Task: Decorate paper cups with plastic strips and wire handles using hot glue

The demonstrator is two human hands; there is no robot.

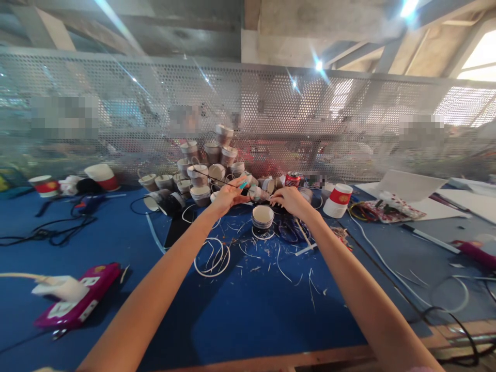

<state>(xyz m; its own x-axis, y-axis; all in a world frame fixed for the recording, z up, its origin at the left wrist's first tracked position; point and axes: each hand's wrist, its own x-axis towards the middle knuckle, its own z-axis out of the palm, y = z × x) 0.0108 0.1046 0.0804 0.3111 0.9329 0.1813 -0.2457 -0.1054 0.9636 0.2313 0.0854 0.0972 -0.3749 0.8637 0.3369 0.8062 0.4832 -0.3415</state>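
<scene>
– One purple plastic power strip [97, 288] lies nearest, lower left of the frame, on the blue tabletop [240, 320]. What comes past it?

– A loose coil of thin white cord [211, 276], left of the lower centre. Beyond that, a small round white cup with grey-banded sides [263, 219] stands upright mid-frame, just below the hands.

– And the fingers?

– On the left hand [231, 194] they look pressed together about a slim turquoise piece [243, 184]. Those of the right hand [290, 200] are bent, tips near the right end of a small pale cup-shaped piece [259, 193] at the frame's centre, between both hands. Whether they pinch it, I cannot tell.

– Which step is that?

– Close two-handed work on the pale piece, I'd judge. The next move calls for a steady hold and small motions, clear of the upright cup.

– Behind them?

– Piled grey-brown cups with white rims [200, 192], left of centre; a red metal drinks can [292, 179]; farther, a grey perforated metal screen [135, 103].
</scene>
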